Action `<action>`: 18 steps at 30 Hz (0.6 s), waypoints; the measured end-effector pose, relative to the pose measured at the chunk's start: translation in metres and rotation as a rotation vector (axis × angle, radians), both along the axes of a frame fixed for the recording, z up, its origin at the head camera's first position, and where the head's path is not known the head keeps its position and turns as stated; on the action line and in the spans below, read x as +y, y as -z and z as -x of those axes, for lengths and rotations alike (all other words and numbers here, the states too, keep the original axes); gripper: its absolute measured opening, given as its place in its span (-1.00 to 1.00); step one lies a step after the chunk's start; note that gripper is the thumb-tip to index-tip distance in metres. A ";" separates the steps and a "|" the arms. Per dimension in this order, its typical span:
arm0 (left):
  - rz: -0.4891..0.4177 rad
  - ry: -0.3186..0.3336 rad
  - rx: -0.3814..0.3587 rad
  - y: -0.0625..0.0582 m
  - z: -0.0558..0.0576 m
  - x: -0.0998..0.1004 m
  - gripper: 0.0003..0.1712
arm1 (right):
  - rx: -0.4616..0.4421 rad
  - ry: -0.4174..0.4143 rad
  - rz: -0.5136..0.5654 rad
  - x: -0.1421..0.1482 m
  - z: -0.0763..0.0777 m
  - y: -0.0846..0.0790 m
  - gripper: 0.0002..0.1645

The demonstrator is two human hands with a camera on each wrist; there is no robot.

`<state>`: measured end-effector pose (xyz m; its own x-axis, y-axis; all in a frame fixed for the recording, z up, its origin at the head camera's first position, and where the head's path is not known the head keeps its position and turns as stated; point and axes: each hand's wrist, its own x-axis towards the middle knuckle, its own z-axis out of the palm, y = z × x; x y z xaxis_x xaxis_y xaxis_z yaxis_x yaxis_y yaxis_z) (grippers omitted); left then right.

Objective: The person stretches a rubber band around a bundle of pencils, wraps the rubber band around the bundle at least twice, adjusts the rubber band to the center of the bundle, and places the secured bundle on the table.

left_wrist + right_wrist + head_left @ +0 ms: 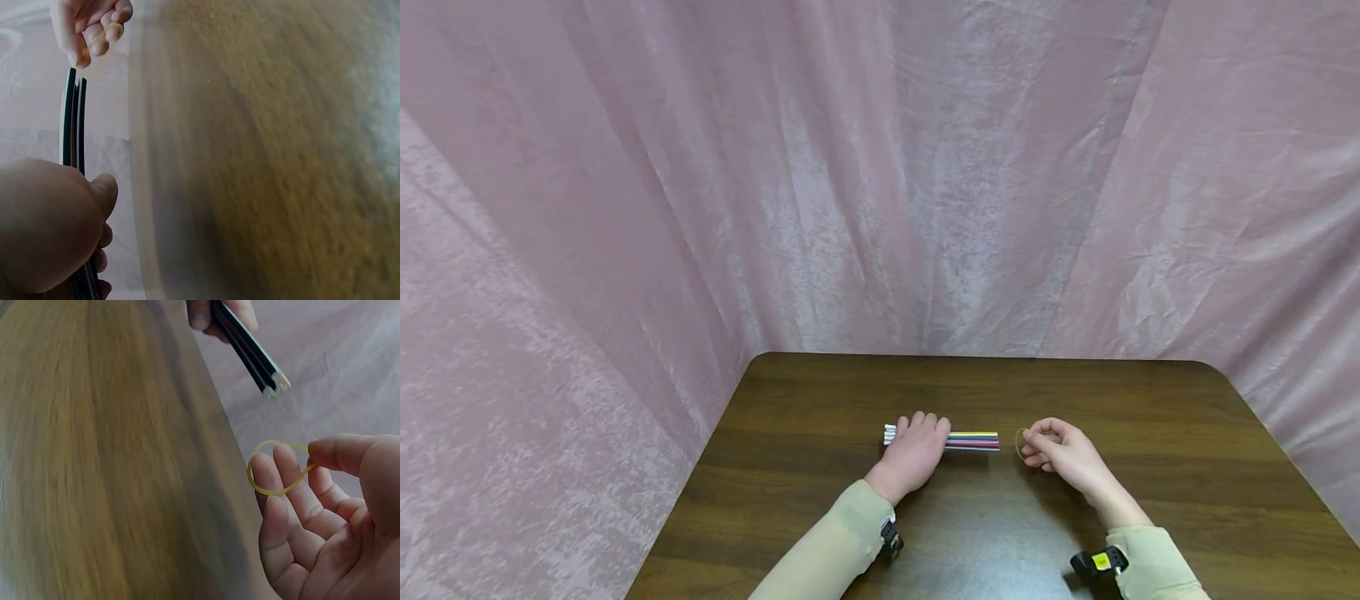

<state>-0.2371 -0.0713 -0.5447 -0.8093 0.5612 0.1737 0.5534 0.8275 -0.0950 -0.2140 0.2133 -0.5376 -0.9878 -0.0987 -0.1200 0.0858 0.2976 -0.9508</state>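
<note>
Head view: there's a dark brown wood-grain surface (pixel 970 392) across the bottom half of the frame, with a shiny pale pink fabric curtain (pixel 962 208) filling everything above it. Just below centre, the left hand (pixel 913 454) is curled over a bundle of long, thin multicoloured sticks (pixel 973 441), with yellow, red, white and dark stripes. Whitish ends poke out on its left, and the striped length sticks out to the right. A bit further right, the right hand (pixel 1067 454) is pinching a thin yellow stretchy-looking loop (pixel 1017 442), near the bundle's right end but not on it. Both arms have pale green sleeves (pixel 823 546), each with a small black device at the wrist (pixel 891 540).

Left wrist view: the left hand sits at the lower left, fingers wrapped round the bundle, which runs up the left side. The right hand is at the upper left, by the bundle's far end; the loop is just a faint blur there.

Right wrist view: the loop hangs right of centre, pinched between thumb and fingertip. The other fingers are loosely bent; can't tell whether it goes round any of them. The bundle slants down from the top middle, its tips apart from the loop.
</note>
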 end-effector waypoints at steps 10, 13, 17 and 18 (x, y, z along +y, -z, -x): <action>0.006 0.003 -0.022 -0.003 0.002 0.002 -0.94 | -0.004 -0.029 0.064 -0.023 0.008 -0.002 -0.74; -0.005 0.006 -0.020 -0.004 0.001 0.002 -0.95 | -0.011 -0.036 0.076 -0.026 0.009 -0.001 -0.72; -0.015 0.013 -0.024 -0.001 -0.001 0.002 -0.96 | -0.022 -0.045 0.075 -0.028 0.009 0.001 -0.71; -0.013 0.013 -0.029 0.000 -0.001 0.003 -0.97 | -0.029 -0.042 0.077 -0.029 0.008 0.002 -0.71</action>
<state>-0.2363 -0.0688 -0.5450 -0.8067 0.5695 0.1579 0.5664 0.8213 -0.0684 -0.2224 0.1843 -0.5393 -0.9788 -0.1503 -0.1392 0.1028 0.2275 -0.9683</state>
